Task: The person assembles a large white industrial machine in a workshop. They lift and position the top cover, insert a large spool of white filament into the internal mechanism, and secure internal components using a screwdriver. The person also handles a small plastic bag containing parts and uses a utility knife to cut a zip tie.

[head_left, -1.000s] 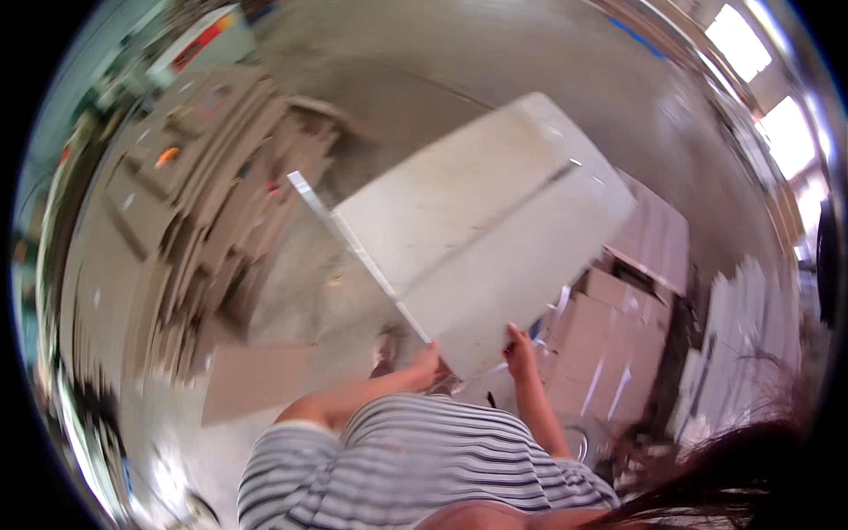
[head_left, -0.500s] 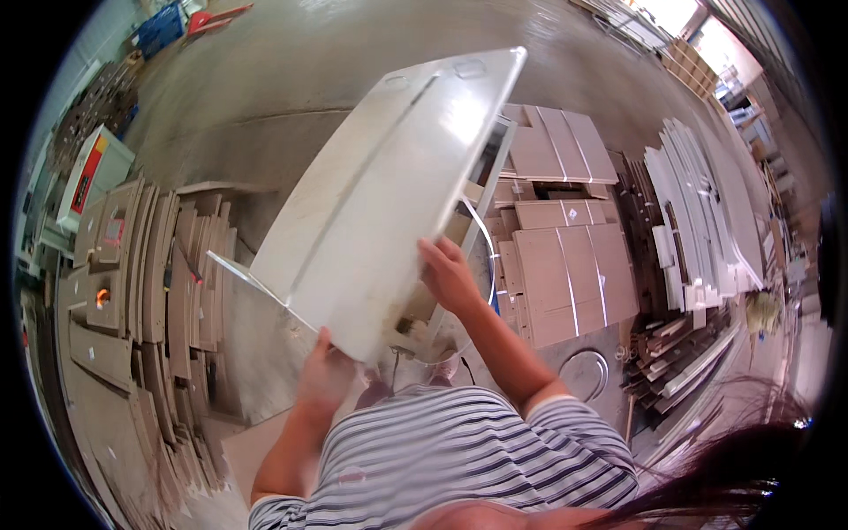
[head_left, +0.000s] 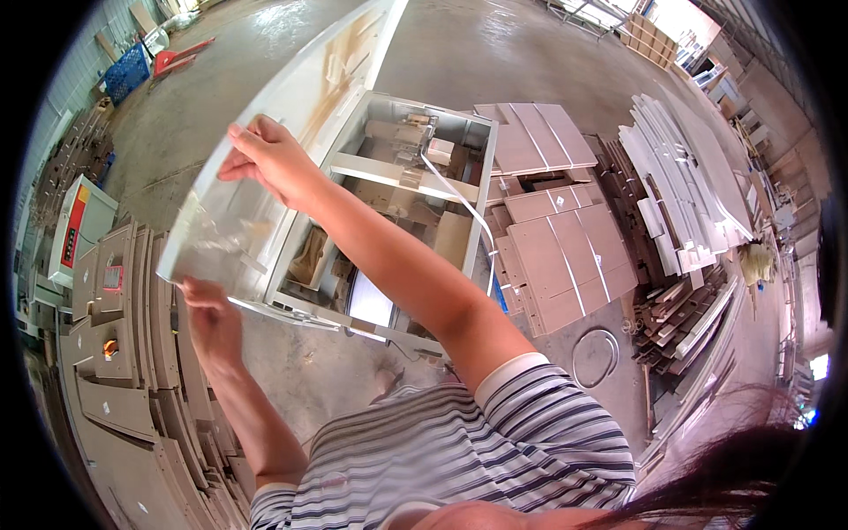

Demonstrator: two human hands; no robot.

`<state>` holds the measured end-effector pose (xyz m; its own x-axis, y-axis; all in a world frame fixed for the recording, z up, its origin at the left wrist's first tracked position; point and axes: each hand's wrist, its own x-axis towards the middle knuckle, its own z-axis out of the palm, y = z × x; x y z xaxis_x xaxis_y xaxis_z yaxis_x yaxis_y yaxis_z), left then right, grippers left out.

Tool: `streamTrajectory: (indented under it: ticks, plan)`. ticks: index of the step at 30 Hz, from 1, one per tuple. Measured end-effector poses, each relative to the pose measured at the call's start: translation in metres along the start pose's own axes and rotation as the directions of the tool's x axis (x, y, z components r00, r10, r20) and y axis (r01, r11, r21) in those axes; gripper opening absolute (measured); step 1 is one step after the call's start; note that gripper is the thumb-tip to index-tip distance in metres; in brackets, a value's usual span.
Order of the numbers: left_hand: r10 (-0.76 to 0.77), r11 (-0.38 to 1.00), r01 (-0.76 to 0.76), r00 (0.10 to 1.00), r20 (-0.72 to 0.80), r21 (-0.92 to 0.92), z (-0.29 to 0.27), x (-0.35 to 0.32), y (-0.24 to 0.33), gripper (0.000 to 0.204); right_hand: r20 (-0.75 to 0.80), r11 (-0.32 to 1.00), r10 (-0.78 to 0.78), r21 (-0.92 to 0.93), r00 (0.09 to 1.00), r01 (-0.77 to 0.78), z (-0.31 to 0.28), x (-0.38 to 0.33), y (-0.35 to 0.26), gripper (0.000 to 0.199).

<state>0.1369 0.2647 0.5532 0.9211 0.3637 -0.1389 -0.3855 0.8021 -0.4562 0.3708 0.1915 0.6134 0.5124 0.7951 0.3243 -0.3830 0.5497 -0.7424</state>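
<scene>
A large off-white metal lid (head_left: 291, 115) stands tilted up along the left side of an open machine cabinet (head_left: 488, 163). Brown stains and strips of clear tape mark its inner face. My right hand (head_left: 269, 163) reaches across the cabinet and grips the lid's outer edge, thumb and fingers closed about it. Lower down, my left hand (head_left: 214, 322) has its fingers curled at the near corner of the lid. Inside the cabinet lie a crossbar (head_left: 353, 165), metal parts and a small white box (head_left: 440, 150). A white hose (head_left: 473, 208) hangs over its right side.
Stacked brown panels (head_left: 110, 371) stand at the left, beside a white box with a red stripe (head_left: 84, 230). Strapped flat brown boards (head_left: 570, 256) lie right of the cabinet, with long white panels (head_left: 671, 185) beyond. A metal ring (head_left: 595, 358) rests on the floor.
The lid has swung up and left, uncovering the cabinet's inside. My right hand has moved left and away from me along with it; my left hand has shifted left and slightly up.
</scene>
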Motion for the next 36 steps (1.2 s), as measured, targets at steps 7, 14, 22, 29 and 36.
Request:
streamTrajectory:
  ticks: [7,14,22,29,36]
  plan:
    - [0.053,0.989,-0.039,0.994,0.099,-0.141,0.034,0.018,0.046,0.013,0.112,0.888,0.174,-0.447,0.978,-0.107,-0.021,-0.046,0.051,0.028]
    - [0.123,0.979,-0.101,0.986,0.115,-0.177,0.036,0.031,0.016,0.018,-0.243,0.404,0.327,-0.838,0.913,-0.368,-0.16,-0.181,0.06,0.029]
    - [0.221,0.975,-0.222,0.967,0.13,-0.005,0.032,0.018,-0.002,0.017,0.085,0.466,-0.197,-0.868,0.977,0.17,-0.094,-0.104,0.003,0.035]
    - [0.299,0.862,-0.223,0.949,-0.1,0.456,-0.009,0.005,0.006,0.024,0.501,0.086,-0.438,-0.803,0.746,0.59,0.031,-0.009,-0.007,0.047]
    - [0.886,-0.057,-0.113,0.452,0.102,0.992,-0.143,0.032,0.248,0.027,0.568,-0.183,-0.325,-0.822,0.756,0.539,0.061,0.036,0.043,0.05]
